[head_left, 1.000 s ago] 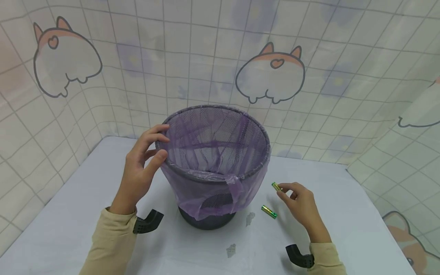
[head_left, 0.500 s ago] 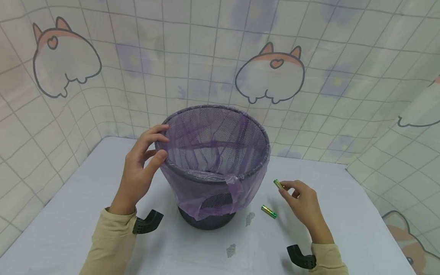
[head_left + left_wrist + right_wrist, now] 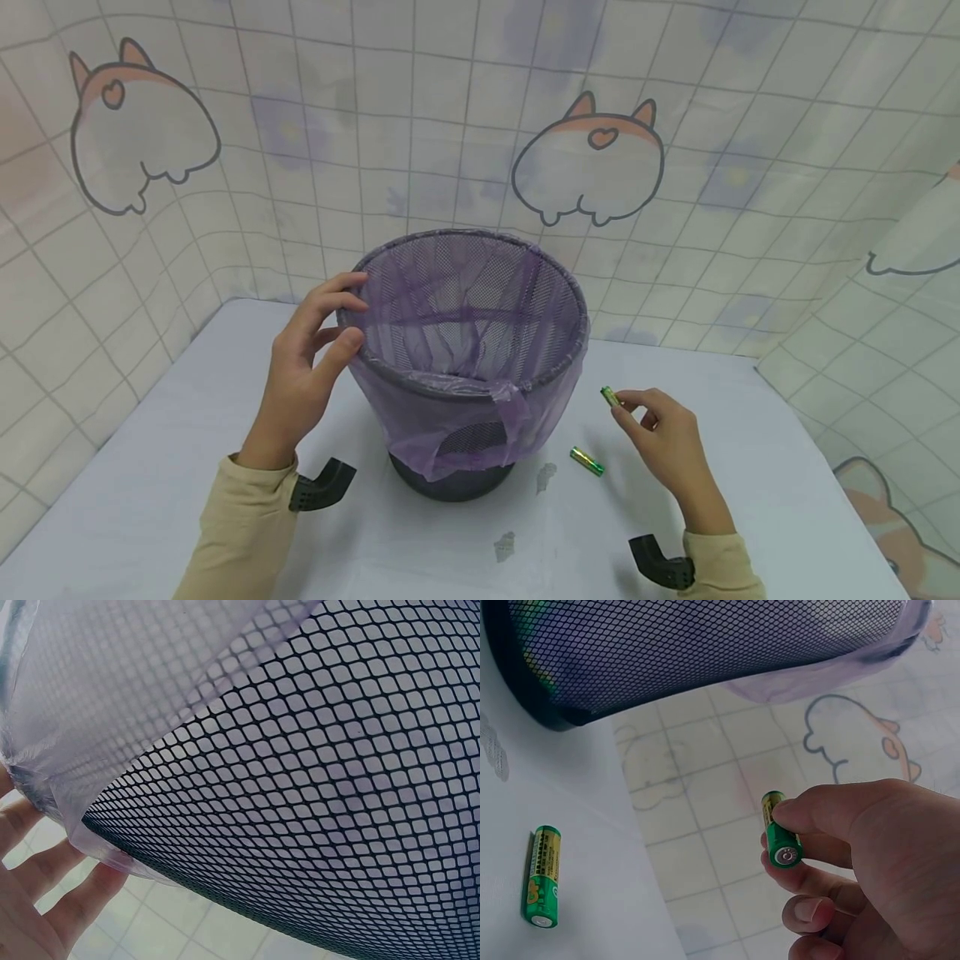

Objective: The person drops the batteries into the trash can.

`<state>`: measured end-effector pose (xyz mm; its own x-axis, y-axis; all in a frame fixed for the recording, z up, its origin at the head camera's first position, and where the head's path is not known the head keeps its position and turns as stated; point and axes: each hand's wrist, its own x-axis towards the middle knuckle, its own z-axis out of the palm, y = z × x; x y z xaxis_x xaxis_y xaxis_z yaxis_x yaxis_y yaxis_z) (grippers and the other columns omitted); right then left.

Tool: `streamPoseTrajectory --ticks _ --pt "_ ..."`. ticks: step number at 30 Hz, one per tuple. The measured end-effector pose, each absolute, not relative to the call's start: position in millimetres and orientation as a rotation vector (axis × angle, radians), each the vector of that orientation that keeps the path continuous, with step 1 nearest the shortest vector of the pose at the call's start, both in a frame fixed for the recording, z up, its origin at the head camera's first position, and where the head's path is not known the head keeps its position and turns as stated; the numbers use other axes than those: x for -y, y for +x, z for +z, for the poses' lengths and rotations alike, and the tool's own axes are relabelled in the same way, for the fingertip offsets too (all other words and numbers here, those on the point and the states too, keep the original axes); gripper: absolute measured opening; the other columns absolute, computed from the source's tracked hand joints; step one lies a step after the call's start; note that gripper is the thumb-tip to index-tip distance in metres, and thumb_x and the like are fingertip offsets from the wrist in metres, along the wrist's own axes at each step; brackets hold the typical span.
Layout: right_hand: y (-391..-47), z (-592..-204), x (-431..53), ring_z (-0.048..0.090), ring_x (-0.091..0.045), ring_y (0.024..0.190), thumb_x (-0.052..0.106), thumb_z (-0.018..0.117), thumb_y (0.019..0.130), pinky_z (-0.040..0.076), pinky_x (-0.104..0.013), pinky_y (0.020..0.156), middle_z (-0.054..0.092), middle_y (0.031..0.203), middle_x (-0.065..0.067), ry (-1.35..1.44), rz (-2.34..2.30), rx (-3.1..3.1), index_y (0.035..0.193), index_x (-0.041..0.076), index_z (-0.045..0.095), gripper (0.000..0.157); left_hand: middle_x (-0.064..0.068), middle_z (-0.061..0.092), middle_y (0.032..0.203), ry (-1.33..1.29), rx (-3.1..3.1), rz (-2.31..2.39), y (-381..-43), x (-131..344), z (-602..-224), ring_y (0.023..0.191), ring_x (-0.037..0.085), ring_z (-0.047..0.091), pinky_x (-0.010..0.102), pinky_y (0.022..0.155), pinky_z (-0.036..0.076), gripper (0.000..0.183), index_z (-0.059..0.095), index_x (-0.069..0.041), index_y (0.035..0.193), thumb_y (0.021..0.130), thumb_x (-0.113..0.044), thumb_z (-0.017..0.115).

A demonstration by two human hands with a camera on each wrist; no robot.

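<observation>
A black mesh wastebasket (image 3: 450, 487) stands upright on the table, lined with a thin purple bin bag (image 3: 412, 421) folded over its rim. My left hand (image 3: 303, 358) rests against the left side of the rim, fingertips and thumb touching the bag. In the left wrist view its fingers (image 3: 82, 904) look spread and nearly straight. To the right of the basket, my right hand (image 3: 667, 442) pinches a green and gold battery (image 3: 609, 396) above the table. A second such battery (image 3: 587, 462) lies on the table between basket and hand.
The table (image 3: 390, 550) has a white cover with two grey worn patches (image 3: 505, 547). Behind it hangs a checked curtain (image 3: 450, 108) with cartoon dogs. Through the mesh low in the basket, green and yellow shapes (image 3: 536, 671) show, too blurred to name.
My right hand has lifted slightly and shifted a little right with its battery, which now tilts more steeply. The left hand, the basket and the other battery stay put.
</observation>
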<state>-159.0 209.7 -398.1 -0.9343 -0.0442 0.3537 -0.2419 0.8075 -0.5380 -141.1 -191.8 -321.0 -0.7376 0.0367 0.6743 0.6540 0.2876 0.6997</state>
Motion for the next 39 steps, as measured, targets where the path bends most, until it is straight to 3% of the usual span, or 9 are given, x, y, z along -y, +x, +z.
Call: streamPoseTrajectory --ticks 39 --pt "-145 -375 -202 0.039 -0.004 0.06 0.008 0.072 0.084 0.035 -0.021 0.051 0.066 0.085 -0.001 0.35 0.814 2.505 0.103 0.01 0.072 0.02 0.002 0.049 0.145 -0.615 2.025 -1.445 -143 193 -323 0.138 0.019 0.042 0.021 0.093 0.045 0.026 0.056 0.001 0.118 0.093 -0.009 0.053"
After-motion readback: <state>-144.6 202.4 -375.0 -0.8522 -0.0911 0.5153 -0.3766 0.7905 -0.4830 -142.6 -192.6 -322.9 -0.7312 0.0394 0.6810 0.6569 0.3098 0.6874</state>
